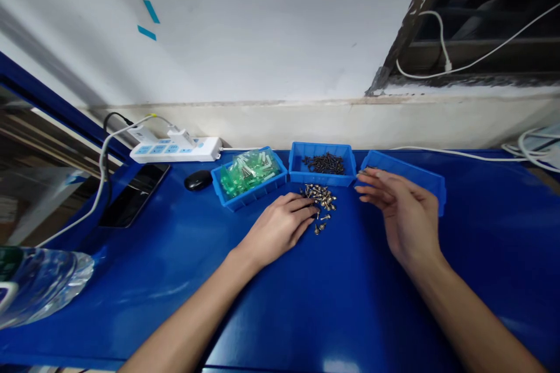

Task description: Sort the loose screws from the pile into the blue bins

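A small heap of loose metal screws [321, 198] lies on the blue table [332, 303], just in front of the middle blue bin [322, 164], which holds dark screws. My left hand [280, 226] rests palm down with its fingertips touching the left edge of the heap, fingers stretched out. My right hand [396, 210] hovers to the right of the heap, in front of the right blue bin [409, 178]; its fingers are apart and slightly curled, and I see nothing in them. The left blue bin [248, 178] holds green plastic parts in clear bags.
A white power strip [175, 150] with plugs and cables sits at the back left, beside a black mouse [198, 180] and a dark phone [133, 195]. A clear water bottle [39, 285] lies at the near left edge. White cables [529, 148] run along the wall at right.
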The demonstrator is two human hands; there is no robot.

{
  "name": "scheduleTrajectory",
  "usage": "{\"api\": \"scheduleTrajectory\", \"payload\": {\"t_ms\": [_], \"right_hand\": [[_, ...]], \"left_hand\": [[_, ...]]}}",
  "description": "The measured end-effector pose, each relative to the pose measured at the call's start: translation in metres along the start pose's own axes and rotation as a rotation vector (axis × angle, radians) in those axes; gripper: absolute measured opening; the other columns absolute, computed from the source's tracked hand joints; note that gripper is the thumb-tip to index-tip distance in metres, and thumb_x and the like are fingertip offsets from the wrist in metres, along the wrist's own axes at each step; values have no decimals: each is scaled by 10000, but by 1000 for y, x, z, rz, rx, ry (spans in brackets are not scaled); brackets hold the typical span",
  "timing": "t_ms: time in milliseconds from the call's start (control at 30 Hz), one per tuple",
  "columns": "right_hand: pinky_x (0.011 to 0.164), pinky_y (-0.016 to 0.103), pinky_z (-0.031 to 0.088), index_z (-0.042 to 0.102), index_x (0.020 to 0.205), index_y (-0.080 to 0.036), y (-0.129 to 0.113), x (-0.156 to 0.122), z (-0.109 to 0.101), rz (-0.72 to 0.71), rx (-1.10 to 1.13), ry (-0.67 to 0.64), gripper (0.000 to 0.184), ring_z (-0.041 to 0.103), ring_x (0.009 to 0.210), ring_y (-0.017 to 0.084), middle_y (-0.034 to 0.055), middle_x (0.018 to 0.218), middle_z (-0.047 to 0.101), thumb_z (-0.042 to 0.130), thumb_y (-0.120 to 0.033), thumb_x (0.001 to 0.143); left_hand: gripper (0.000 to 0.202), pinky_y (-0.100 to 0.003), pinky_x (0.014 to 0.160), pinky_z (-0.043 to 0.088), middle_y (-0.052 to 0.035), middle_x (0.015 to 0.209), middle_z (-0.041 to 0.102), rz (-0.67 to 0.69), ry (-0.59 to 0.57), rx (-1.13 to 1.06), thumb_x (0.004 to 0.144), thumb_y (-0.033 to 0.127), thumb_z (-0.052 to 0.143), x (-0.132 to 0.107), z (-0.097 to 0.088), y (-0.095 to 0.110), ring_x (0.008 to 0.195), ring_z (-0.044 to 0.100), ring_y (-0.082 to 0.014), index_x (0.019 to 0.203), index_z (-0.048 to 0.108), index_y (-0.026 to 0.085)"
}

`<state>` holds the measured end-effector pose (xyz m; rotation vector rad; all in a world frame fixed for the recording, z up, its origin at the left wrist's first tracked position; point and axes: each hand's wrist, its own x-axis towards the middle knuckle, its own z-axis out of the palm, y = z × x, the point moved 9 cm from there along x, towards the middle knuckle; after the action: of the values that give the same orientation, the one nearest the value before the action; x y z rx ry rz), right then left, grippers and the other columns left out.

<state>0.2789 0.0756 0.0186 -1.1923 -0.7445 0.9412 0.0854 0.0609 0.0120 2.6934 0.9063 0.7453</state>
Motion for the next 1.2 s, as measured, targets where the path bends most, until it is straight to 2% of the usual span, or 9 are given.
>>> {"api": "scheduleTrajectory", "payload": {"t_ms": [67,167,333,500,667,867,1000,1100,1200], "right_hand": [[538,260,574,806,811,-225,-6,2,-10,-44,16,105,89,746,598,165,43,843,820,728,-237,770],[547,285,580,795,900,-236,-8,2,-9,-81,0,76,144,748,606,172,38,904,822,695,-231,796],[537,288,558,789,871,-229,-3,-3,8,-87,-57,-95,126,724,569,168,43,824,808,730,-321,808],[540,280,561,799,836,-207,3,-11,33,-68,-188,-352,186,696,532,159,30,685,764,767,-386,795],[641,317,613,816,884,-200,21,-22,49,-9,-392,-559,204,754,650,211,45,735,792,806,-345,741],[651,319,624,833,851,-195,34,-33,61,166,-293,-715,218,766,656,214,46,701,789,860,-350,699],[639,303,609,836,802,-212,34,-28,56,187,-189,-663,194,745,630,186,41,686,784,888,-359,688],[657,301,613,839,824,-227,29,-17,42,150,-102,-507,189,754,656,185,45,738,803,902,-333,681],[651,311,618,835,815,-236,12,-5,21,27,-43,-277,127,756,658,189,45,770,809,862,-300,708]], "left_hand": [[228,-406,932,588,-112,1168,764,11,0,32,1046,188,519,-2,3,-1,1079,692,-260,1123,727,135],[223,-366,866,592,-102,1074,771,-22,21,29,1042,155,504,-3,1,-5,996,700,-237,1063,726,148],[148,-309,761,570,-58,916,730,-141,36,-26,1018,159,542,-4,-3,-14,841,680,-197,1000,688,178],[9,-276,756,543,-28,892,706,-247,134,-330,959,173,656,-2,-11,-19,800,665,-162,965,650,174],[165,-239,713,530,-3,816,676,-382,259,-679,902,255,748,-3,-16,-27,732,632,-128,902,608,168],[202,-239,708,529,-13,808,701,-415,258,-809,894,302,767,-3,-13,-26,734,661,-133,903,616,167],[134,-241,717,541,-18,831,742,-394,218,-727,970,301,672,-1,-13,-22,757,698,-146,966,650,170],[169,-310,857,568,-62,999,771,-289,153,-487,1032,259,563,1,-14,-14,910,716,-188,1055,703,169],[222,-393,982,558,-108,1167,748,-108,57,-242,1039,214,532,2,-6,-1,1093,675,-242,1139,723,161]]}}
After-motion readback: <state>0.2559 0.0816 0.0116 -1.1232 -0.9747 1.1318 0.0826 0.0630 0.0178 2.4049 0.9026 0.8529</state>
